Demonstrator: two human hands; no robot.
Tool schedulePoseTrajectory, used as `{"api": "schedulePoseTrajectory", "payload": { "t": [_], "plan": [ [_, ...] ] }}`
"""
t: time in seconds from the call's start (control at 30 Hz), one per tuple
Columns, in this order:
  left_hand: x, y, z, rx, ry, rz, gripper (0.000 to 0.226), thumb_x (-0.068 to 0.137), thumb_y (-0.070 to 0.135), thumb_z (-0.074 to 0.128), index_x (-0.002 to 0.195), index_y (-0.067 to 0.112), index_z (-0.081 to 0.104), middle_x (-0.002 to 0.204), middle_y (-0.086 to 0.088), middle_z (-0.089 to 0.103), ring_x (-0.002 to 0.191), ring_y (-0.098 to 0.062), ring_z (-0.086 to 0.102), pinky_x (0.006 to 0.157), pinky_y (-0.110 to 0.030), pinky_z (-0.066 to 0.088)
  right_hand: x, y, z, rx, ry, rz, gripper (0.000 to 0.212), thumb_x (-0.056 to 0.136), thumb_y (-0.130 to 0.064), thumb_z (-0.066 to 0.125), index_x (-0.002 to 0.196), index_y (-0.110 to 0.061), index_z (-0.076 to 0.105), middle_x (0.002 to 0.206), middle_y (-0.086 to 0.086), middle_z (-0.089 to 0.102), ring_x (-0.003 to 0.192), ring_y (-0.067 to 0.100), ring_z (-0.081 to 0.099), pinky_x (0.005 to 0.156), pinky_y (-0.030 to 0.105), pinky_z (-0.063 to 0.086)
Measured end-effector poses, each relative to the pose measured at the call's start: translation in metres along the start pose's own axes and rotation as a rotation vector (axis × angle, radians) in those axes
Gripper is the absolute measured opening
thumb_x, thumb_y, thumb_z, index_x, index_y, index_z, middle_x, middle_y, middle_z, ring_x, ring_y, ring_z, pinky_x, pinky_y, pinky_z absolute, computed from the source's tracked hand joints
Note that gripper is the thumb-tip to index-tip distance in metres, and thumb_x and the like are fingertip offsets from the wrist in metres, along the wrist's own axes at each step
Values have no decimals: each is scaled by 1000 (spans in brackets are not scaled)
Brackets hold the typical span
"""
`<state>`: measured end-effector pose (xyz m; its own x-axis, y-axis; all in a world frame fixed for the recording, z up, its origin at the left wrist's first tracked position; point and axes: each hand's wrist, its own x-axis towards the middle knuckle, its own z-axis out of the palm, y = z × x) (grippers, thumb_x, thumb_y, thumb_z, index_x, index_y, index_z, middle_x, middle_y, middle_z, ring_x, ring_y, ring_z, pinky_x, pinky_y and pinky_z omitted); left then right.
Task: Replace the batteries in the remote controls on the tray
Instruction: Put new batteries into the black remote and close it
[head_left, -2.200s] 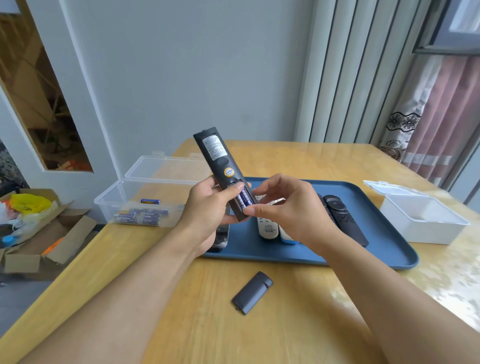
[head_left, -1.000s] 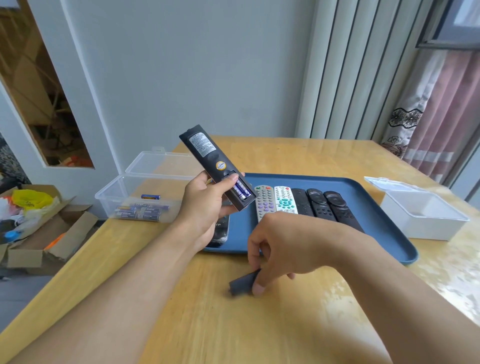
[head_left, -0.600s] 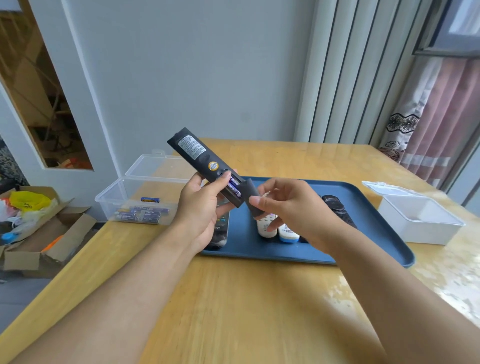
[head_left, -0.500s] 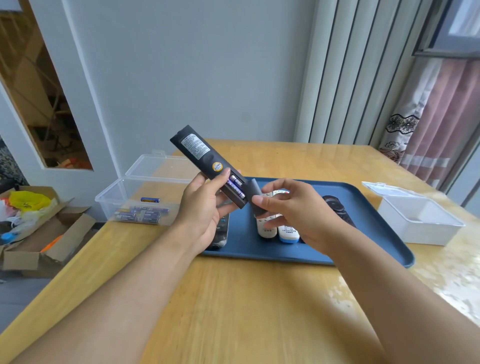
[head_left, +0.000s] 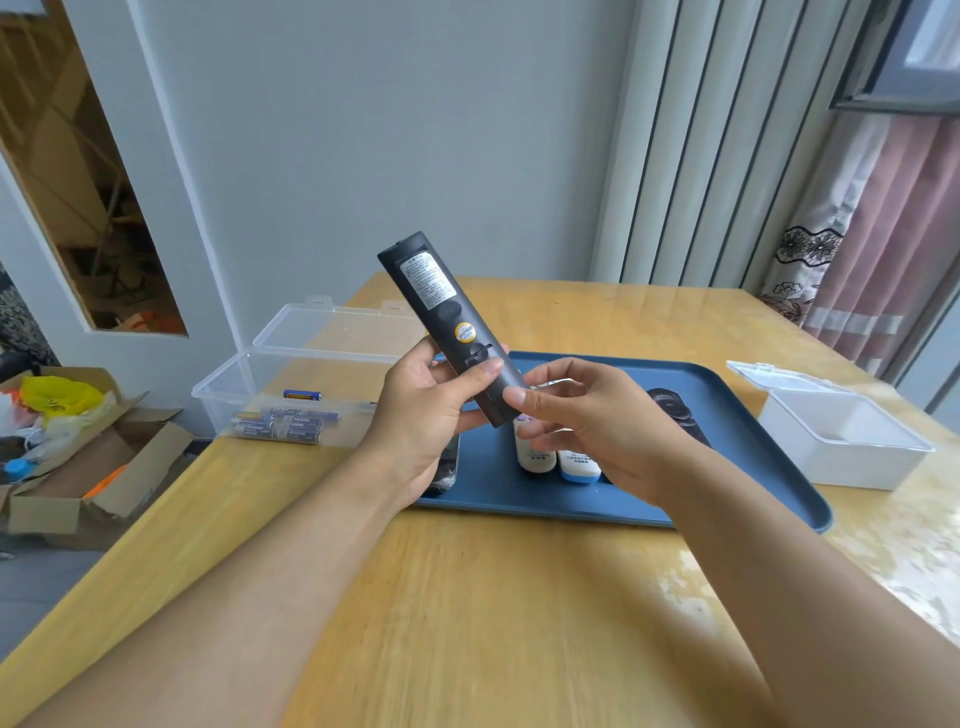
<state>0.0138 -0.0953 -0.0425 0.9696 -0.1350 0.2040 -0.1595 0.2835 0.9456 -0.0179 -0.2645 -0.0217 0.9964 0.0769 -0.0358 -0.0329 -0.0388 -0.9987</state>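
Note:
My left hand (head_left: 421, 415) grips a long black remote (head_left: 441, 306) held back-up above the blue tray (head_left: 769, 499), its thumb lying on the battery cover. The cover sits closed over the compartment and no batteries show. My right hand (head_left: 597, 421) holds the remote's lower end, thumb on the cover's tip. On the tray behind my hands lie two white remotes (head_left: 537, 457), a black remote (head_left: 670, 405) at the right and another dark one (head_left: 447, 467) under my left wrist.
A clear open box (head_left: 291, 384) with several blue batteries (head_left: 283, 423) stands left of the tray. A white open box (head_left: 841, 441) stands at the right. A cardboard box of rubbish (head_left: 78, 441) lies on the floor beside the wooden table (head_left: 493, 623).
My right hand picked the battery cover off the table, brought it to the remote and slid it on. The batteries seen in the open compartment are now covered.

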Motion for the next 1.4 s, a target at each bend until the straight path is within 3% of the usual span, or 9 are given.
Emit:
{"api": "schedulePoseTrajectory", "payload": {
  "t": [0.27, 0.4, 0.53, 0.73, 0.87, 1.03, 1.17, 1.27, 1.4],
  "plan": [
    [1, 3, 1, 3, 31, -6, 20, 100, 17, 59, 117, 7, 65, 112, -10, 76, 104, -33, 72, 82, -39, 59, 1, 1, -2, 9, -38, -5, 39, 79, -13, 82, 114, -6, 65, 90, 9, 72, 74, 18, 70, 66, 23, 55],
    [1, 9, 2, -152, 73, -59, 38, 108, 37, 39, 111, 10, 66, 109, -17, 76, 106, -36, 71, 97, -47, 54, 2, 2, 0, 2, -28, -29, 39, 79, -12, 82, 115, -6, 68, 94, 17, 72, 75, 18, 69, 69, 21, 55],
    [-1, 9, 6, -205, 85, -16, 39, 108, 37, 37, 111, 9, 65, 105, -18, 76, 101, -33, 74, 90, -44, 59, 1, 8, 3, -4, -9, -66, 33, 77, -13, 83, 108, -8, 73, 91, 14, 74, 80, 21, 70, 78, 25, 59],
    [0, 11, 5, -221, 104, 12, 41, 107, 38, 37, 112, 8, 65, 103, -18, 77, 98, -29, 75, 81, -39, 62, 3, 13, 13, 27, 37, -117, 60, 57, -36, 87, 108, -8, 73, 97, 13, 78, 87, 24, 76, 100, 42, 54],
    [-1, 13, 5, -205, 128, 43, 37, 107, 35, 40, 112, 8, 66, 109, -18, 76, 104, -27, 73, 90, -38, 59, 2, 13, 19, 129, 17, -119, 47, 70, -26, 86, 108, -4, 69, 101, 16, 76, 94, 27, 75, 100, 38, 54],
    [6, 4, -2, 93, 218, 127, 19, 104, 24, 53, 115, 28, 69, 111, 14, 75, 113, -7, 68, 104, -28, 48, 1, 3, 16, 410, 262, -293, 16, 88, 0, 71, 96, -8, 59, 91, 10, 75, 92, 28, 74, 90, 35, 59],
    [6, 0, -12, 539, 268, 65, 58, 99, 11, 59, 153, 19, 39, 145, 5, 55, 122, -7, 56, 111, -29, 41, 0, 2, 6, -135, 587, -496, 14, 83, -15, 78, 93, -20, 70, 82, -3, 76, 78, 8, 70, 76, 23, 55],
    [-2, -3, -12, 949, 156, 123, 65, 97, 15, 59, 156, 25, 33, 149, 6, 52, 132, -17, 53, 113, -36, 40, -2, 8, 8, -391, 576, -555, 22, 82, -16, 78, 100, -26, 74, 81, -20, 70, 77, -3, 66, 75, 12, 49],
    [-6, -8, -12, 1245, 15, 6, 77, 96, 24, 55, 160, 30, 12, 152, 2, 49, 116, -32, 62, 100, -43, 48, -3, 17, 16, -655, 503, -596, 26, 80, -16, 78, 103, -28, 74, 92, -20, 73, 87, -2, 67, 79, 9, 47]
  ]
}}
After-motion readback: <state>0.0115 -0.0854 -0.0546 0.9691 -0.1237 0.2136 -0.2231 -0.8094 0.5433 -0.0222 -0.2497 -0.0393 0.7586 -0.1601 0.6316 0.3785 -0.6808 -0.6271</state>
